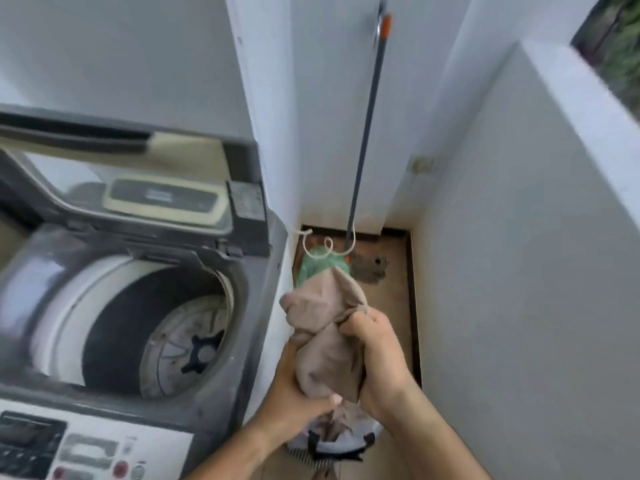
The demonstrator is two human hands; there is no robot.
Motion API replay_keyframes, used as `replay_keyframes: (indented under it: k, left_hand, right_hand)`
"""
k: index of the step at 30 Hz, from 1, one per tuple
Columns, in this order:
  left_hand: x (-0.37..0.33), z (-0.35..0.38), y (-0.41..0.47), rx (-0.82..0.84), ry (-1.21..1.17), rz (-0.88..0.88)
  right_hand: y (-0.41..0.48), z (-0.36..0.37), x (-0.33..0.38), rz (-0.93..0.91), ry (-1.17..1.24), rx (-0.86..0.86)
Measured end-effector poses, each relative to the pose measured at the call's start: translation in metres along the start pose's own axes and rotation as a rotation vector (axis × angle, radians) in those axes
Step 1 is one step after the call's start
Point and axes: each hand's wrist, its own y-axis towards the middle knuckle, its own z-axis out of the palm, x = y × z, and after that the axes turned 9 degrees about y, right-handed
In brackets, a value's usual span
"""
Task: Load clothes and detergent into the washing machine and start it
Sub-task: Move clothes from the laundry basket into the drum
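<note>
A grey top-loading washing machine (pixel 252 299) stands at the left with its lid (pixel 138 140) raised. Its drum (pixel 180 341) shows a bare agitator plate and no clothes. To the right of the machine, my left hand (pixel 294 386) and my right hand (pixel 377 358) both grip a beige garment (pixel 325 327), bunched and held above the floor. Below my hands lies a pile of more clothes (pixel 339 441), white and dark, partly hidden by my arms. The control panel (pixel 86 448) with buttons sits at the front of the machine.
A mop with a long grey handle (pixel 363 133) leans in the corner, its head on the floor beside a green bundle (pixel 311 265) and a white cord. White walls close in at the right and back. The brown floor strip (pixel 391 296) is narrow.
</note>
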Motion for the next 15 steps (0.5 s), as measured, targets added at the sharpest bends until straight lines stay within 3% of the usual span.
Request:
replay_keyframes:
  k: [5, 9, 12, 15]
  left_hand:
    - [-0.107, -0.082, -0.056, -0.212, -0.258, 0.28]
    - [-0.157, -0.156, -0.081, -0.31, -0.418, 0.506]
    - [-0.179, -0.205, -0.093, -0.302, -0.643, 0.502]
    - [-0.2, -0.254, -0.116, -0.138, -0.856, 0.437]
  right_hand:
    - [-0.033, 0.104, 0.087, -0.127, 0.11, 0.182]
    - [-0.04, 0.165, 0.117, -0.348, 0.0, 0.097]
    - [-0.036, 0.194, 0.11, -0.576, -0.142, 0.055]
    - [-0.031, 0.222, 0.085, -0.709, -0.361, -0.006]
